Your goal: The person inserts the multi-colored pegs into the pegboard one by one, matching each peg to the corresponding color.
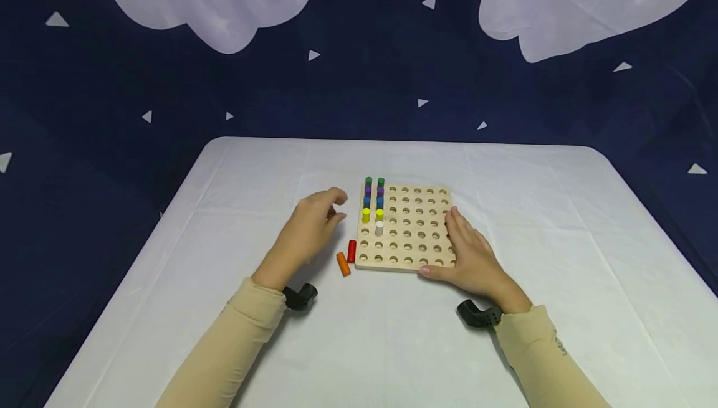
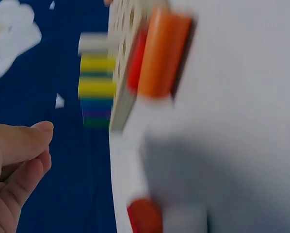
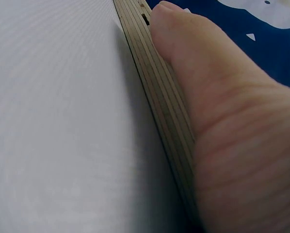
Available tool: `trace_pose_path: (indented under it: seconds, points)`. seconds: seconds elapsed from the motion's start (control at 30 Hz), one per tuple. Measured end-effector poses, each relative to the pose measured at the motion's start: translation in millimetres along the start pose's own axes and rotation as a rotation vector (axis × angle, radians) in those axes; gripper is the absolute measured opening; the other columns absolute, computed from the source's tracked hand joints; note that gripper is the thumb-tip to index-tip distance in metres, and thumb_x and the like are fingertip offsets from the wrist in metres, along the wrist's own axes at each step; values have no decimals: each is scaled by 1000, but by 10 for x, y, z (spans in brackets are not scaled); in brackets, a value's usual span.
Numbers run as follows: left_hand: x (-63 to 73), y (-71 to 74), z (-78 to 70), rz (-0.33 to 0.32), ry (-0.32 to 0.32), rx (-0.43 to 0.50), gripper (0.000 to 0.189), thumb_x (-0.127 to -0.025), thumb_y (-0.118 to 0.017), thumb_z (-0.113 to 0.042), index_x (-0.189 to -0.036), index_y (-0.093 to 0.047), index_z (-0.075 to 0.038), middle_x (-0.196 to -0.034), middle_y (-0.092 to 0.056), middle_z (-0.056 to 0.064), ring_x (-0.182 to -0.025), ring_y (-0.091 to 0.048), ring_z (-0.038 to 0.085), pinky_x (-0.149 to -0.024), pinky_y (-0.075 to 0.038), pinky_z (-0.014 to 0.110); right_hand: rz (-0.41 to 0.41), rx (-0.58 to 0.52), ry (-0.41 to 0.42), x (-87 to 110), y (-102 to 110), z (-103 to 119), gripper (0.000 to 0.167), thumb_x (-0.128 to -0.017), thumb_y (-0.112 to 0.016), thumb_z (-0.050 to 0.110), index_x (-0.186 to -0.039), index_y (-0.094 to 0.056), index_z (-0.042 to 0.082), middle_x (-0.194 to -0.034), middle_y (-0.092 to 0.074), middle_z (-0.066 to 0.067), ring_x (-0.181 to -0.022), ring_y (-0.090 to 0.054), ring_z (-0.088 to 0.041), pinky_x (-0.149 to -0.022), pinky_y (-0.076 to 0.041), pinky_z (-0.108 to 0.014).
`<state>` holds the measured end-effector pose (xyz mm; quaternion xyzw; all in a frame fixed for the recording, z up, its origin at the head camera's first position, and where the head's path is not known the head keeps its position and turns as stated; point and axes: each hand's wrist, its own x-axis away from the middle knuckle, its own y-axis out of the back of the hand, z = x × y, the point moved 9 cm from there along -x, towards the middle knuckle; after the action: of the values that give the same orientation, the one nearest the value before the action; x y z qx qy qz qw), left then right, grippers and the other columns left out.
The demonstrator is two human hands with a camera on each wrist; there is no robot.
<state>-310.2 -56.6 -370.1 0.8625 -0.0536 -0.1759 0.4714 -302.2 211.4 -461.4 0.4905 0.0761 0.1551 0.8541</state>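
Observation:
My left hand [image 1: 310,226] hovers left of a wooden pegboard [image 1: 399,216], thumb and forefinger loosely curved with nothing between them. The board's two left columns hold paired pegs from the back: green [image 1: 368,180], purple [image 1: 380,191], blue [image 1: 367,202] and yellow [image 1: 366,215]. A single white peg [image 1: 379,228] stands in the second column, in front of the yellow. Against the right edge and front corner rests my right hand [image 1: 477,261], fingers extended and thumb [image 3: 184,53] on the front rim. Red [image 1: 351,251] and orange [image 1: 343,264] pegs lie beside the board's left edge.
At the bottom of the left wrist view, a red-orange peg [image 2: 146,216] and a white one [image 2: 185,219] lie on the white-covered table [image 1: 392,346]; the left hand hides them in the head view. A dark patterned cloth [image 1: 359,84] hangs behind the table.

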Motion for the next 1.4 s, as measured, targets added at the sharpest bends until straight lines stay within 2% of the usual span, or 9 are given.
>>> trace_pose_path:
  seconds: [0.1,0.2,0.3,0.43,0.6,0.87,1.0,1.2,1.4]
  points:
    - [33,122,247,-12,74,-30,27,-91,-71,-7,-117,-64,-3,-107,-71,15,-87,-65,23,-77,-57,36,0,-5,4,-1,-9,-3,131,-73,-74,70,-159,2,7,-167,5,-14,-155,-1,-36,-121,-5,-60]
    - [62,151,449,20,128,-60,28,-90,-71,-6,-117,-65,1,-109,-70,18,-90,-66,26,-79,-57,39,6,-5,-1,-3,-24,-17,132,-72,-74,71,-159,3,8,-167,6,-13,-155,0,-35,-121,-5,-59]
    - [81,109,571,81,159,-83,29,-91,-70,-8,-117,-66,4,-113,-70,20,-95,-68,29,-82,-58,41,17,-1,-9,-4,-46,-39,133,-72,-73,72,-159,4,9,-167,9,-11,-155,2,-34,-122,-4,-59]
    - [108,22,654,166,186,-107,28,-93,-70,-11,-116,-67,4,-112,-71,21,-101,-69,31,-87,-57,44,25,0,-13,-6,-69,-55,134,-71,-74,72,-159,5,9,-167,10,-10,-155,2,-33,-122,-4,-59]
    - [143,-29,667,223,190,-116,28,-92,-71,-10,-116,-68,3,-111,-71,19,-104,-68,32,-91,-55,45,23,-3,-11,-5,-66,-49,134,-71,-74,72,-159,5,9,-167,9,-11,-155,1,-34,-122,-4,-59]
    - [155,-33,651,243,199,-113,30,-92,-70,-9,-119,-66,3,-113,-71,18,-108,-67,32,-93,-54,46,19,-3,-13,10,-38,-34,133,-71,-74,72,-159,3,8,-167,7,-12,-155,1,-34,-122,-5,-59]
    - [213,9,625,241,203,-103,30,-93,-70,-11,-119,-67,1,-115,-71,17,-107,-67,30,-91,-55,44,14,-7,-8,12,-17,-18,132,-72,-74,71,-159,3,7,-167,6,-14,-155,0,-35,-122,-5,-60]
    - [394,60,492,275,153,-93,26,-91,-72,-14,-114,-69,-2,-108,-71,12,-91,-65,21,-81,-56,38,19,-3,-8,3,9,3,132,-73,-73,70,-159,4,6,-167,7,-14,-155,0,-36,-122,-4,-59]
    - [578,56,387,308,57,-121,28,-85,-78,-12,-109,-70,0,-106,-72,11,-96,-66,24,-85,-56,40,15,-2,-4,5,9,6,132,-73,-73,71,-159,3,7,-167,7,-14,-155,-1,-37,-122,-4,-59]
